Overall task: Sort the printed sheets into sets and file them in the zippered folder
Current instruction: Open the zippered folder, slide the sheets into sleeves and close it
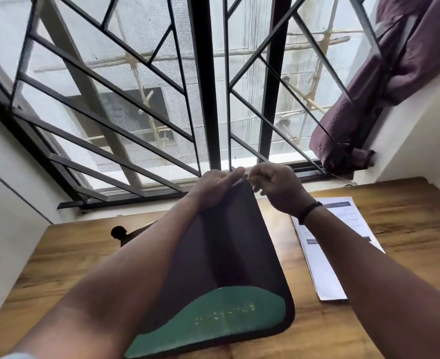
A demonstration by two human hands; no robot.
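Dark zippered folder [229, 244] with green inside is held up over the wooden table [408, 229], left hand [215, 186] gripping its top corner, right hand [274, 186] pinching the zip there (hands nearly touching), w/ printed sheets [325, 265] lying at right.

Two bare forearms, no sleeves down to the wrists. Right hand [276, 187] has a thin black band [309, 211] on the wrist, maybe a bracelet or thread. Left hand [213, 189] wears nothing. Pale cloth at bottom-left edge, possibly a sleeve.
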